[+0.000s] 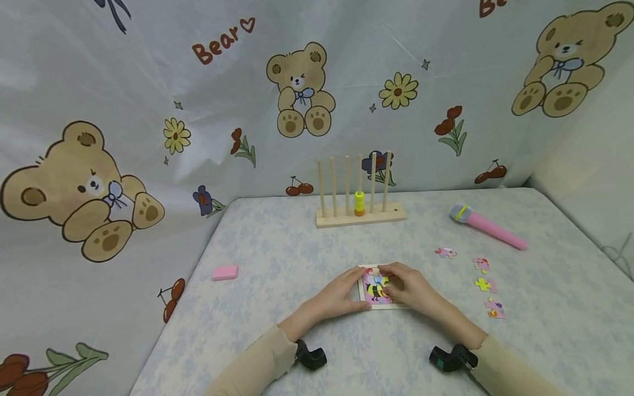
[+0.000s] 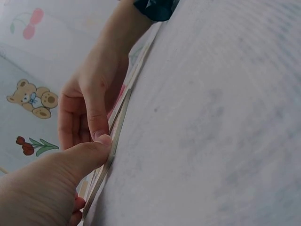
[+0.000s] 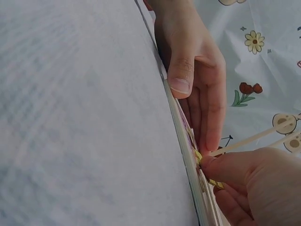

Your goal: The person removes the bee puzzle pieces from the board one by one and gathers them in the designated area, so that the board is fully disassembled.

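Note:
A small jigsaw puzzle tray with a pale wooden rim lies flat on the table, showing a yellow-and-black bee picture. My left hand grips its left side, thumb on the near corner and fingers at the far edge. Over the right part of the tray is my right hand; in the right wrist view its thumb and finger pinch a yellow puzzle piece at the puzzle surface. That hand hides the tray's right side. Several loose puzzle pieces, pink and yellow, lie to the right.
At the back stands a wooden peg rack with yellow and orange rings on one peg. A pink toy microphone lies at back right. A pink block is on the left. A bear-print cloth hangs behind the table.

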The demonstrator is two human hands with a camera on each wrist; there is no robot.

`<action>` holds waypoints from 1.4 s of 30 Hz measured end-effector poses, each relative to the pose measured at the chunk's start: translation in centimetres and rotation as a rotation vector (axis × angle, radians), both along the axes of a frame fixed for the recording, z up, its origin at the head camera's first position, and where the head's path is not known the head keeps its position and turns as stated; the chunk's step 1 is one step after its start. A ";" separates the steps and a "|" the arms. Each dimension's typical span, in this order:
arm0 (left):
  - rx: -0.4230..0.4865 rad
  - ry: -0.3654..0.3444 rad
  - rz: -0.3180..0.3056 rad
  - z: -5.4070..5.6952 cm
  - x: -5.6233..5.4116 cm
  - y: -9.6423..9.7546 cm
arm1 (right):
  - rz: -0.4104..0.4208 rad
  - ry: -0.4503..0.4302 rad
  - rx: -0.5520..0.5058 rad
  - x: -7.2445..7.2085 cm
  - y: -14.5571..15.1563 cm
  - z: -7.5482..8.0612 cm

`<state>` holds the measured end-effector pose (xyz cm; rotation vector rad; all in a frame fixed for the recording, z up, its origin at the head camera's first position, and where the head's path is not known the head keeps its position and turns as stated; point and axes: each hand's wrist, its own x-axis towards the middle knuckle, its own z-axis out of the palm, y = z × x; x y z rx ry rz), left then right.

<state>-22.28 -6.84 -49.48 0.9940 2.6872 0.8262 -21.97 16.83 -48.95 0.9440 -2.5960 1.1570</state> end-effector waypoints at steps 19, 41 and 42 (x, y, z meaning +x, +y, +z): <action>-0.007 0.011 0.002 0.0 0.1 0.0 | 0.103 0.179 -0.001 -0.2 0.5 0.2; -0.038 0.032 -0.003 0.2 0.1 0.2 | -0.183 -0.123 -0.069 0.5 11.4 3.9; -0.033 0.031 -0.002 0.2 0.1 0.1 | -0.197 -0.122 -0.059 0.6 11.9 3.8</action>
